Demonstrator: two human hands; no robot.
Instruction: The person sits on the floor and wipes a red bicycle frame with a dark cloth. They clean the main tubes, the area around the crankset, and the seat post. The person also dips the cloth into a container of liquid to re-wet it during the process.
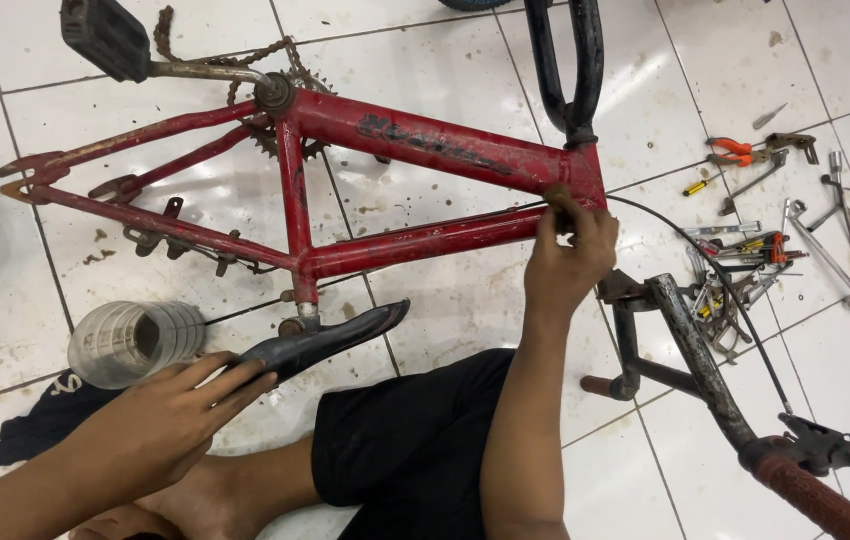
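Note:
A worn red bicycle frame (415,140) lies flat on the white tiled floor, its black fork (567,60) pointing away from me. My right hand (570,255) pinches a small piece against the frame beside the head tube, where a thin black cable (715,265) starts. My left hand (180,420) rests, fingers together, on the rear of the black saddle (330,338). Handlebars (705,370) with a red grip (820,500) and a black brake lever (840,450) lie at the lower right.
Several hand tools lie scattered at the right, among them orange-handled pliers (735,152) and wrenches (825,250). A clear plastic jar (135,342) lies on its side by the saddle. A black pedal (107,38) on its crank, a rusty chain and a sprocket (290,90) sit at the top left.

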